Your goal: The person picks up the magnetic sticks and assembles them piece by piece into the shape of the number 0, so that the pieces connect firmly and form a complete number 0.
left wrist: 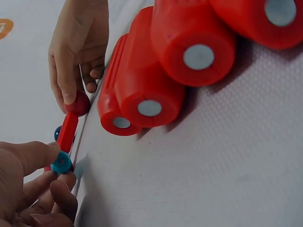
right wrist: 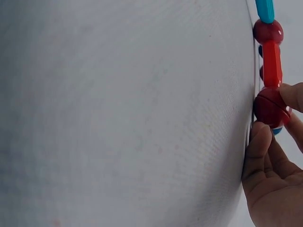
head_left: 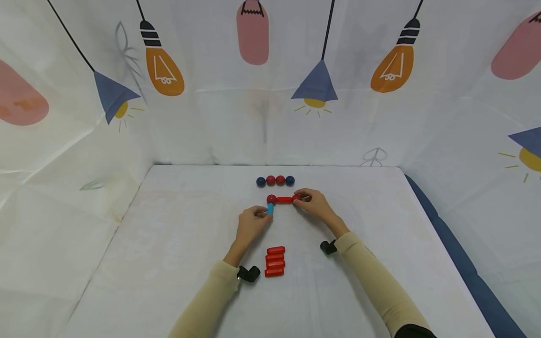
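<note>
Head view gives me the red rod point(head_left: 284, 200) between the left ball point(head_left: 271, 199) and the right ball point(head_left: 296, 199), touching both, toward the far side of the white table point(head_left: 169, 263); the left hand point(head_left: 251, 225) pinches the blue rod point(head_left: 270, 209), its tip at the left ball; the right hand point(head_left: 317, 205) pinches the right ball, fingertips closed to its width; I judge an uneven pull could part them; a stray brush could roll the row of four balls point(head_left: 271, 180) beyond; four red rods point(head_left: 275, 265) lie nearer.

Beyond the far edge of the table point(head_left: 177, 230) hangs a pale sheet point(head_left: 232, 126) printed with orange bulbs point(head_left: 165, 70), blue lampshades point(head_left: 314, 83) and pink shapes point(head_left: 252, 37), while a dark blue band point(head_left: 460, 263) lines the table's right edge.
</note>
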`<action>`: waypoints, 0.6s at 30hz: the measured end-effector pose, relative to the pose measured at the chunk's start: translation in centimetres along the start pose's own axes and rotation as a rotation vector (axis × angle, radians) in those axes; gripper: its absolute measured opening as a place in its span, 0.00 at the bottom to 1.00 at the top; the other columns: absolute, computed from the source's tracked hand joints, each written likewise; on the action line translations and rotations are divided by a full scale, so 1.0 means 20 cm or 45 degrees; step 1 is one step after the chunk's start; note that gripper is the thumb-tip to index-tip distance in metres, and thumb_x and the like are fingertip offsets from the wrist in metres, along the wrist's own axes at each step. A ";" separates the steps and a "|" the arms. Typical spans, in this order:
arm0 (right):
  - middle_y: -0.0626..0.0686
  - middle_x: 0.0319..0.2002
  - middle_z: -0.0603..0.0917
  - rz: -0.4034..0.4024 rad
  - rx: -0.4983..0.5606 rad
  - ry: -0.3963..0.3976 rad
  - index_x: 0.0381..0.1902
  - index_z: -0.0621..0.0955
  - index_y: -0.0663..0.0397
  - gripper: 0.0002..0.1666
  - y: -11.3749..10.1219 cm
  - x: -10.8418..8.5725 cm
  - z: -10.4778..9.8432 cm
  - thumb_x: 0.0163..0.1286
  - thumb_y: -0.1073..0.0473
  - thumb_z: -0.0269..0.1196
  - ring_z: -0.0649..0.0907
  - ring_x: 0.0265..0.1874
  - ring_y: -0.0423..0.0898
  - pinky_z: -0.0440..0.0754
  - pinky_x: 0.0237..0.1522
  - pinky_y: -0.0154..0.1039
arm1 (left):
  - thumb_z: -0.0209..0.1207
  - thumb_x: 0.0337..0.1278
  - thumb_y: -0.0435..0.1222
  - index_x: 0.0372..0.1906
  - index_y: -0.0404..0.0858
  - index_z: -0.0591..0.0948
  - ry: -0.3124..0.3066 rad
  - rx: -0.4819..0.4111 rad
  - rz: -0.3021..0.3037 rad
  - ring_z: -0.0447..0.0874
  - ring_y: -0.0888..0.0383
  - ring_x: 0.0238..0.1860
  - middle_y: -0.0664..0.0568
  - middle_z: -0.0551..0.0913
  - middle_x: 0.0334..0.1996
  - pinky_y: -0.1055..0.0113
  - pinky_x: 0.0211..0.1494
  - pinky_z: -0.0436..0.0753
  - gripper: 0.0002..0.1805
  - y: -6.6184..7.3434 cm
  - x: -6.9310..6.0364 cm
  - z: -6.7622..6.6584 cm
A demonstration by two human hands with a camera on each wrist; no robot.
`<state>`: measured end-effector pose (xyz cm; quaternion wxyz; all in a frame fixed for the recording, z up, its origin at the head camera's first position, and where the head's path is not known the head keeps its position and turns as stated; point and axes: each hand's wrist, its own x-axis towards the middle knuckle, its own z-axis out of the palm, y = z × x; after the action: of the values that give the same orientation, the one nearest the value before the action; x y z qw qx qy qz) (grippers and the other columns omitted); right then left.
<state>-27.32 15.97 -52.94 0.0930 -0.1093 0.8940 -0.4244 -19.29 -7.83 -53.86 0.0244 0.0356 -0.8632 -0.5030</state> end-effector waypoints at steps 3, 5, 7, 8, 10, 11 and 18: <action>0.57 0.54 0.85 0.005 -0.008 -0.006 0.61 0.83 0.50 0.23 0.00 0.00 0.00 0.72 0.50 0.67 0.83 0.51 0.55 0.83 0.57 0.51 | 0.70 0.61 0.42 0.50 0.38 0.87 -0.012 0.003 -0.011 0.85 0.56 0.37 0.48 0.90 0.38 0.61 0.43 0.84 0.16 0.00 -0.01 0.00; 0.57 0.54 0.85 0.005 -0.011 -0.008 0.61 0.83 0.50 0.23 0.00 0.00 0.00 0.72 0.50 0.67 0.83 0.51 0.54 0.83 0.57 0.51 | 0.70 0.61 0.42 0.51 0.38 0.87 -0.020 0.012 -0.017 0.85 0.56 0.37 0.48 0.90 0.38 0.61 0.43 0.84 0.17 0.01 -0.01 0.01; 0.56 0.54 0.85 0.005 -0.012 -0.004 0.61 0.83 0.50 0.23 0.00 0.00 0.00 0.72 0.50 0.67 0.83 0.51 0.54 0.83 0.57 0.51 | 0.70 0.61 0.41 0.51 0.38 0.86 -0.025 0.018 -0.015 0.85 0.56 0.37 0.48 0.90 0.39 0.61 0.43 0.84 0.17 0.01 0.00 0.01; 0.56 0.53 0.85 0.007 -0.011 -0.003 0.61 0.83 0.49 0.23 0.00 0.00 0.00 0.72 0.50 0.67 0.83 0.51 0.54 0.83 0.57 0.50 | 0.70 0.61 0.41 0.52 0.38 0.86 -0.027 0.017 -0.014 0.85 0.56 0.37 0.48 0.90 0.39 0.61 0.43 0.85 0.17 0.01 0.00 0.01; 0.56 0.53 0.85 0.005 -0.003 -0.001 0.61 0.83 0.49 0.22 0.00 0.00 0.00 0.72 0.50 0.67 0.83 0.51 0.54 0.83 0.57 0.50 | 0.70 0.61 0.41 0.52 0.38 0.86 -0.027 0.022 -0.009 0.85 0.56 0.37 0.47 0.90 0.40 0.61 0.44 0.85 0.17 0.01 0.00 0.01; 0.56 0.53 0.85 0.007 0.000 0.000 0.61 0.83 0.49 0.22 0.00 0.00 0.00 0.72 0.50 0.67 0.83 0.51 0.54 0.83 0.57 0.50 | 0.70 0.61 0.41 0.52 0.38 0.86 -0.028 0.020 -0.010 0.86 0.56 0.37 0.47 0.90 0.40 0.60 0.44 0.86 0.17 0.02 0.00 0.01; 0.56 0.54 0.85 0.003 0.001 -0.007 0.61 0.83 0.48 0.22 0.00 0.00 -0.01 0.72 0.50 0.67 0.83 0.51 0.54 0.83 0.57 0.50 | 0.70 0.61 0.40 0.53 0.38 0.85 -0.042 0.013 -0.023 0.85 0.56 0.37 0.47 0.90 0.40 0.60 0.45 0.86 0.17 0.03 0.00 0.00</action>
<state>-27.42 16.04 -52.89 0.0962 -0.1094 0.8937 -0.4244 -19.37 -7.50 -53.31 0.0053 0.0353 -0.8657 -0.4992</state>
